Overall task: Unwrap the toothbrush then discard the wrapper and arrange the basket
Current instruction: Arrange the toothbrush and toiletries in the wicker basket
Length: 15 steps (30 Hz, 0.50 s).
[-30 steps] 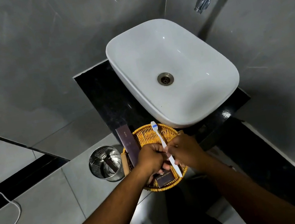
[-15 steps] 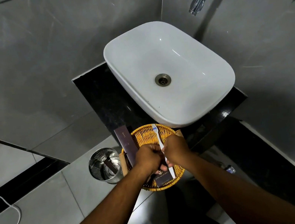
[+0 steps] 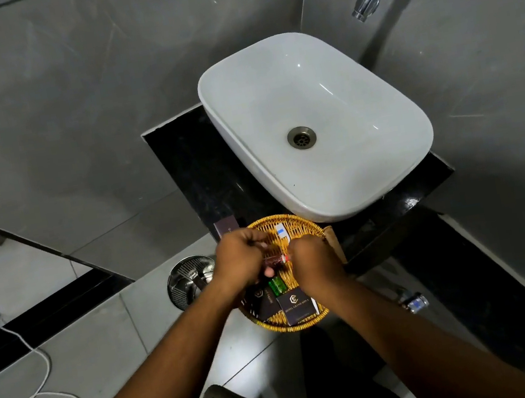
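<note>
A round wicker basket (image 3: pixel 307 227) sits at the front edge of the black worktop (image 3: pixel 185 163), just in front of the white basin (image 3: pixel 355 183). In it lie two dark printed boxes, one (image 3: pixel 298 305) at the near rim and another (image 3: pixel 265 297) beside it to the left, with a small green bottle (image 3: pixel 276 285) just behind them. The toothbrush (image 3: pixel 281 231) lies in the basket too, its white head with a blue mark pointing toward the basin; the rest of it is hidden under the hands.

Both hands work over the middle of the basket. The left hand (image 3: pixel 241 259) and right hand (image 3: pixel 315 261) each pinch one end of a small reddish tube (image 3: pixel 275 260) with a white cap on its right end, held level between them. A long dark box (image 3: pixel 226 227) stands just left of the basket, partly behind the left hand. A steel bin (image 3: pixel 181 282) stands on the floor below and to the left; something lies inside it, but what cannot be told.

Half a second ago the right hand gripped the toothbrush upright over the basket and the left hand was closed against it. Now the brush is down in the basket and the tube is in both hands. The green bottle and the left box, then covered, are in plain sight.
</note>
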Available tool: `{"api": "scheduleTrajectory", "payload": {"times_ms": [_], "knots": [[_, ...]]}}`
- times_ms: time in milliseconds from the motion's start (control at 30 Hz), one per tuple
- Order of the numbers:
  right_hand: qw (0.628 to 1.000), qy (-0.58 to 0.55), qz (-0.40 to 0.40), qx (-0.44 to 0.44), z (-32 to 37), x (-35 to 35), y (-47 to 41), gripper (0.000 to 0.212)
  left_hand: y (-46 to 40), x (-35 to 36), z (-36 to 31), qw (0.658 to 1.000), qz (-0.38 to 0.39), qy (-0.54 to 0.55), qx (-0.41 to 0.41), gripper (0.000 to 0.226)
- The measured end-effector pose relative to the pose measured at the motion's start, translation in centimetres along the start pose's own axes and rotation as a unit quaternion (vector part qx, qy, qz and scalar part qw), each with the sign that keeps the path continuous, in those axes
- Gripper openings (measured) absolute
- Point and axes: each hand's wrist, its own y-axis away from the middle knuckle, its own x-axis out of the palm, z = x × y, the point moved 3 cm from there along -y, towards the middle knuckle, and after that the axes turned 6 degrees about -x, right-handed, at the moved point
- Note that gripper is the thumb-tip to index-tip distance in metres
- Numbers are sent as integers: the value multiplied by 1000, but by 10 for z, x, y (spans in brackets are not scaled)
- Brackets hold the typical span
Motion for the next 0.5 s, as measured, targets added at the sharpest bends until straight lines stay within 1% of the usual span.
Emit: {"api": "scheduleTrajectory", "payload": {"times_ms": [67, 133, 233, 300, 367, 500], "knots": [[998, -54, 19, -23, 11, 2, -2, 17, -2, -19, -1, 999, -28, 34, 3, 17], [996, -59, 55, -43, 22, 7, -2, 14, -1, -30, 0, 998, -43, 46, 1, 16], [995, -6, 56, -83, 29, 8, -3, 8, 1, -36, 1, 997, -49, 54, 4, 16], [992, 27, 62, -104, 29, 7, -6, 16, 2, -37, 4, 997, -49, 52, 5, 19], [988, 56, 84, -113, 26, 6, -10, 22, 3, -36, 7, 997, -49, 60, 2, 17], [980, 96, 110, -134, 21, 6, -20, 22, 3, -34, 10, 998, -52, 37, 12, 16]]}}
